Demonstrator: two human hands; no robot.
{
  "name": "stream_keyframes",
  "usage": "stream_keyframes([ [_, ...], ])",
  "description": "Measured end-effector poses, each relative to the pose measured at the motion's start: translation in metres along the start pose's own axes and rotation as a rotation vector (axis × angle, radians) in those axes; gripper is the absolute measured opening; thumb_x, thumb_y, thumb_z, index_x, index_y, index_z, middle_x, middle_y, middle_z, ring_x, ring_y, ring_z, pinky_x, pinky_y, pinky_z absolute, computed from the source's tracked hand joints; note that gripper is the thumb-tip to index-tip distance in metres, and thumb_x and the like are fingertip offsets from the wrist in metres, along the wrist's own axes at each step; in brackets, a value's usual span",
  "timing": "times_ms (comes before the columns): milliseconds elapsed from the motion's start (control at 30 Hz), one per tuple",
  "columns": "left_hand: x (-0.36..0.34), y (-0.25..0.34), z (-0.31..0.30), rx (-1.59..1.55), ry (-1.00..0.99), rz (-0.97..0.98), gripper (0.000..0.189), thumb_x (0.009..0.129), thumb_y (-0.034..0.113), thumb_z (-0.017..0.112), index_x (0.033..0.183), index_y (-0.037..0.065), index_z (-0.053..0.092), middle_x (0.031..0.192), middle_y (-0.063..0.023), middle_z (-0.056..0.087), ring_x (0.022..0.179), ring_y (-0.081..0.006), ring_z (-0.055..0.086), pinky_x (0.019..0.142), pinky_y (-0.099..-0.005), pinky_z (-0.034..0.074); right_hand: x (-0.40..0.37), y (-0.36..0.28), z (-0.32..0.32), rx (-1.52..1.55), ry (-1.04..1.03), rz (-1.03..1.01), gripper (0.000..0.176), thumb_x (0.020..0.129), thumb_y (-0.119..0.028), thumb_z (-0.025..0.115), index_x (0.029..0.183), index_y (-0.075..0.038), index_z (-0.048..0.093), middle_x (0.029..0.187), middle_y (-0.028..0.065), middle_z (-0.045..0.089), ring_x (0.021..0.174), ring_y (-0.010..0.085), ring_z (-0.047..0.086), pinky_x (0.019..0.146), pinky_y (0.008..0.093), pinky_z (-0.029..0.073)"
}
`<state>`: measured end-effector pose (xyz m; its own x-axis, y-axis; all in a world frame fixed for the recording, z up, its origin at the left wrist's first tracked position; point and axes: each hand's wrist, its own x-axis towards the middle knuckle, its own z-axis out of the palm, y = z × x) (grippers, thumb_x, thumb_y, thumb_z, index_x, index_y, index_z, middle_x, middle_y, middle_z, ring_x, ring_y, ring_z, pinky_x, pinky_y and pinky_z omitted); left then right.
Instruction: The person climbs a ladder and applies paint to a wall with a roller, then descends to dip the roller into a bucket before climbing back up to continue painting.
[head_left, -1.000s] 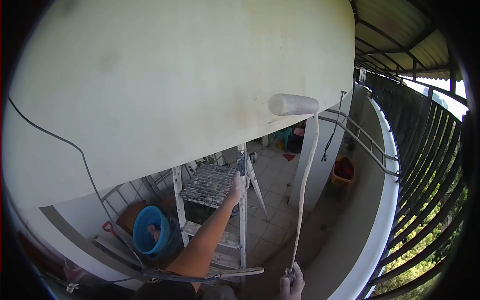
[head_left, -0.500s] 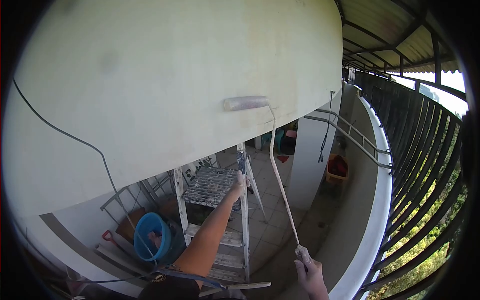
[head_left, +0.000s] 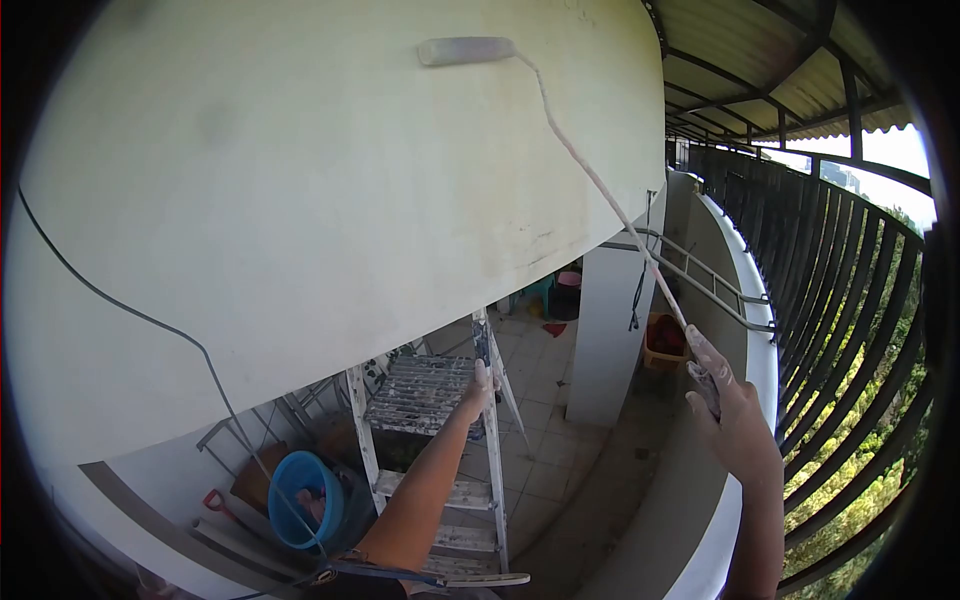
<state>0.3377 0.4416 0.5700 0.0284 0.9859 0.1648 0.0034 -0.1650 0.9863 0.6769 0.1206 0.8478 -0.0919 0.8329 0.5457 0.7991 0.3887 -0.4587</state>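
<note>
My left hand (head_left: pixel 478 390) is closed around the right side rail of a paint-spattered stepladder (head_left: pixel 420 392), just under its top. My right hand (head_left: pixel 722 405), smeared with whitish paint, grips the lower end of a long-handled paint roller. The thin handle (head_left: pixel 605 190) slants up and to the left. At its far end the roller sleeve (head_left: pixel 467 51) lies level against the pale wall (head_left: pixel 330 190), high up. The wall carries faint yellowish streaks below and right of the sleeve.
A blue bucket (head_left: pixel 304 500) stands left of the ladder. A dark cable (head_left: pixel 120 305) hangs down the wall. On the right are a white parapet (head_left: pixel 762 365) and black railing bars (head_left: pixel 850 300). An orange container (head_left: pixel 664 340) sits behind a white pillar (head_left: pixel 603 340). A corrugated roof (head_left: pixel 750 45) hangs overhead.
The roller has travelled up the wall and slightly left. My right hand has risen and moved right with the handle, which leans more now. My left hand stays on the ladder.
</note>
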Motion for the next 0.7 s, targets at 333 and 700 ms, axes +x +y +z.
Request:
stream_keyframes([
  [333, 0.010, -0.015, 0.004, -0.069, 0.081, -0.027, 0.064, 0.096, 0.061, 0.023, 0.076, 0.009, 0.054, 0.066, -0.0015, 0.051, 0.062, -0.0146, 0.049, 0.062, -0.0316, 0.040, 0.076, -0.110, -0.098, -0.101, 0.106, 0.024, 0.072, 0.087, -0.007, 0.052, 0.150, -0.019, 0.018, 0.064, 0.0085, 0.049, 0.048, 0.0155, 0.046, 0.050, 0.0319, 0.045],
  [700, 0.009, -0.013, 0.002, 0.003, 0.045, -0.042, 0.076, 0.088, 0.074, 0.022, 0.095, 0.006, 0.055, 0.069, -0.0024, 0.054, 0.065, -0.0136, 0.050, 0.062, -0.0297, 0.040, 0.112, -0.224, -0.167, -0.056, -0.017, 0.283, 0.073, 0.094, -0.013, 0.050, 0.151, -0.030, 0.008, 0.059, -0.0020, 0.035, 0.047, 0.0095, 0.041, 0.039, 0.0241, 0.040],
])
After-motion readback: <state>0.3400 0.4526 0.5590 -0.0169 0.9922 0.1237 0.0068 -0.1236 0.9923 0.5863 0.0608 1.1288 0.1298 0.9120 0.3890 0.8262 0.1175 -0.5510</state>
